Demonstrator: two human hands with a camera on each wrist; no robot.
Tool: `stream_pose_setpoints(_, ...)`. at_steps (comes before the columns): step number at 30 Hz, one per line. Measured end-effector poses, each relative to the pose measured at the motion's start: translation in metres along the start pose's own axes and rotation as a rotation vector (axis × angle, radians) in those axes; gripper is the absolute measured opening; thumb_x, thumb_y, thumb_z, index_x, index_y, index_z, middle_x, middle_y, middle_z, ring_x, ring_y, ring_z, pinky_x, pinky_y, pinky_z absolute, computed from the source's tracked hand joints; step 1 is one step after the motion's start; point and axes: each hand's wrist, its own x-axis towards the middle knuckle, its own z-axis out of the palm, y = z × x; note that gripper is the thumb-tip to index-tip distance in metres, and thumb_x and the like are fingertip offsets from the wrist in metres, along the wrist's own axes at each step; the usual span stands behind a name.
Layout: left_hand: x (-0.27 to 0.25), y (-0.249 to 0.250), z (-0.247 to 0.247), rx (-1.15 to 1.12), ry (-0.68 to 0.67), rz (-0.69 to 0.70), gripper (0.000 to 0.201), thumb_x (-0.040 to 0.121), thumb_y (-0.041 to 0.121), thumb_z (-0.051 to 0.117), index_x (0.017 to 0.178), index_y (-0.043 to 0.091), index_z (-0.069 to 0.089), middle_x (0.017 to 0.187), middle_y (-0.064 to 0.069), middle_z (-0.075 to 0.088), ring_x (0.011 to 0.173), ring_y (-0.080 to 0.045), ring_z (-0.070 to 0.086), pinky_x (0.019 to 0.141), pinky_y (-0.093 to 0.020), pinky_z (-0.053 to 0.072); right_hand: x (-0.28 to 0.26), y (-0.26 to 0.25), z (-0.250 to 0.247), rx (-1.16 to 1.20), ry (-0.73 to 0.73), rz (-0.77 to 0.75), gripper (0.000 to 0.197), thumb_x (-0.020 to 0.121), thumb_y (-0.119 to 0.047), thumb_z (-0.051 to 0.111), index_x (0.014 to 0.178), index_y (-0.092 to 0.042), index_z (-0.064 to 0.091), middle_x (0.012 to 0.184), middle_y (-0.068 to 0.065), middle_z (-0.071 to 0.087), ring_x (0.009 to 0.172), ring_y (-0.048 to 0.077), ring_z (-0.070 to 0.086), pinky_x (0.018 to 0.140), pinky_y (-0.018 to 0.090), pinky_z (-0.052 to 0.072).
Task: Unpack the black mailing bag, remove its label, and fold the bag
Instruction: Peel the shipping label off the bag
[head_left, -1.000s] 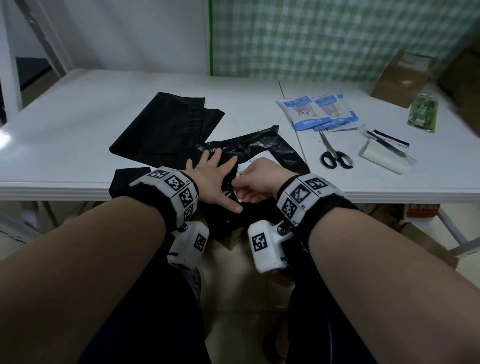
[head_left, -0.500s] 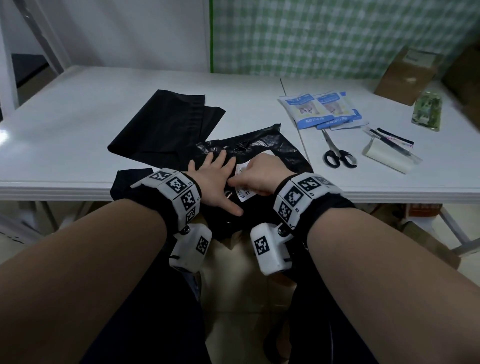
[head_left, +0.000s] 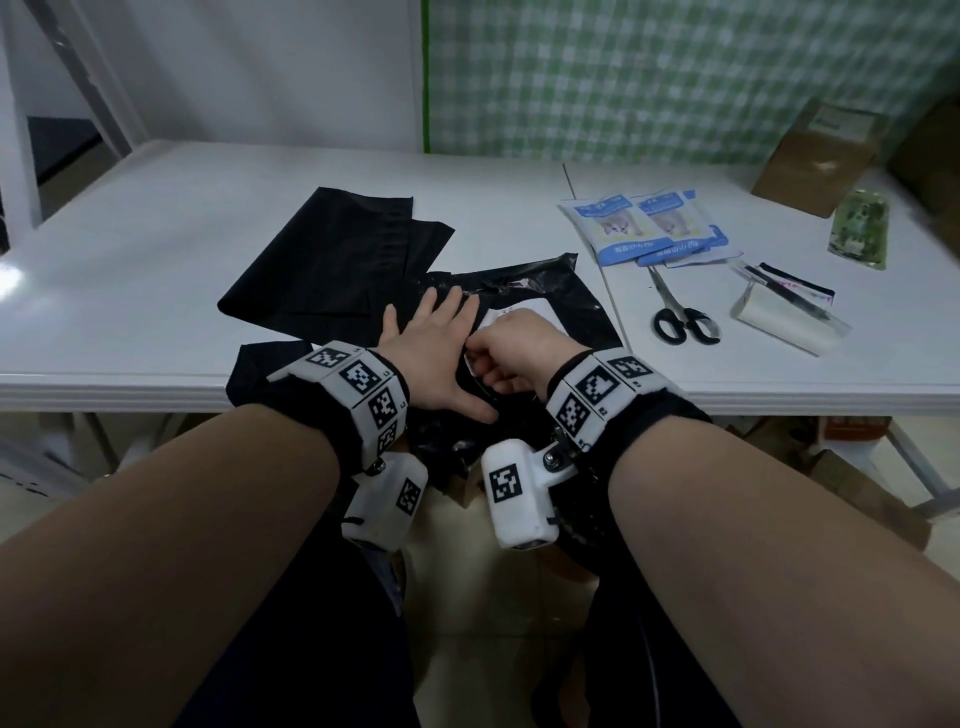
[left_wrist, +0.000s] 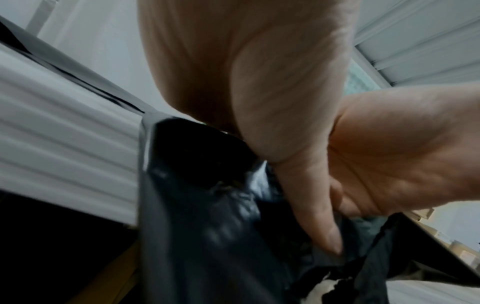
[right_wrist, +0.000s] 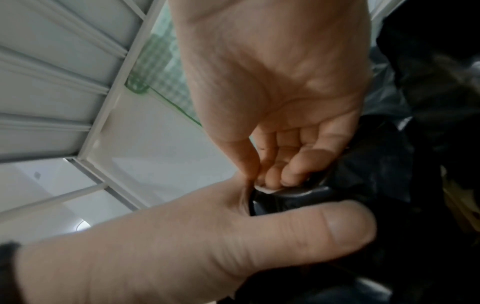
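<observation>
A crumpled black mailing bag (head_left: 550, 296) lies at the table's front edge and hangs over it (left_wrist: 207, 226). A white label (head_left: 524, 316) is stuck on its top face. My left hand (head_left: 434, 353) lies flat on the bag with fingers spread, its thumb (right_wrist: 285, 230) stretched toward my right hand. My right hand (head_left: 511, 358) is curled and pinches the near edge of the label (right_wrist: 267, 190) between thumb and fingertips. Most of the label is hidden under my right hand.
Folded black bags (head_left: 332, 260) lie behind my left hand. To the right on the white table (head_left: 156, 249) are blue-and-white packets (head_left: 644, 228), scissors (head_left: 680, 317), a white roll with a pen (head_left: 784, 317), a green packet (head_left: 860, 228) and a cardboard box (head_left: 821, 156).
My right hand has worked at the label's near edge and shifted slightly away from me. My left hand stays flat on the bag.
</observation>
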Motion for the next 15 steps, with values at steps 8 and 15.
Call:
stream_pose_setpoints(8,0.002,-0.003,0.009,0.042,-0.136,-0.077,0.139,0.054,0.078,0.064,0.148,0.017,-0.019,0.157,0.002,-0.025,0.145,-0.022,-0.020,0.114,-0.054,-0.008,0.006,0.008,-0.006,-0.118,0.106,-0.025,0.017,0.077,-0.011,0.058,0.061,-0.006,0.061,0.056,0.006,0.061,0.046,0.016,0.051,0.044,0.023,0.040)
stream_pose_setpoints(15,0.000,-0.001,0.007,0.049,-0.150,-0.080,0.140,0.053,0.079,0.064,0.147,0.017,-0.020,0.156,0.002,-0.026,0.145,-0.021,-0.020,0.115,-0.053,-0.008,0.005,0.013,-0.025,-0.110,0.119,-0.010,0.021,0.078,-0.012,0.058,0.058,-0.006,0.058,0.058,0.006,0.060,0.041,0.015,0.045,0.040,0.019,0.036)
